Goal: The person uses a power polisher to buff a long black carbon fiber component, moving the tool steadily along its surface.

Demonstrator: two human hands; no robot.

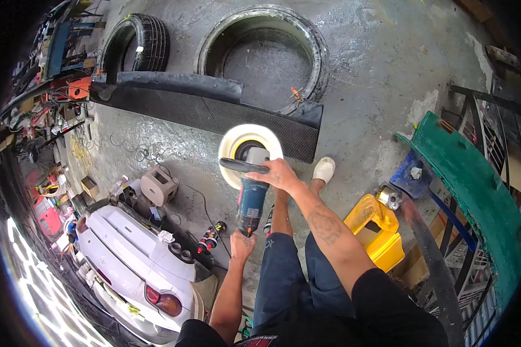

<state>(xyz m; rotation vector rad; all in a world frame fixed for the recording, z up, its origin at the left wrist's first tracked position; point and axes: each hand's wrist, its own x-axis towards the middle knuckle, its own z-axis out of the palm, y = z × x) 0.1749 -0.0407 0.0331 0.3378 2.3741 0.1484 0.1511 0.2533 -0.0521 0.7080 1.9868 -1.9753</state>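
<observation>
A blue and black electric polisher (250,202) hangs in front of my legs, its round cream pad (230,141) pointing away from me. My left hand (242,245) is closed round the tail end of the tool. Up near the head, my right hand (276,173) grips it beside the black front handle (240,166); some of its fingers are hidden. Beyond the pad lies a long carbon-fibre panel (179,113) with a dark rim. The pad overlaps the panel's near edge in view; whether they touch I cannot tell.
Two tyres lie beyond the panel, one treaded (152,43), one wide ring (320,58). A white car rear section (127,248) stands at left by a beige box (158,185). A cord (205,202) trails leftward. Right are a yellow plastic piece (386,246) and green panel (474,191).
</observation>
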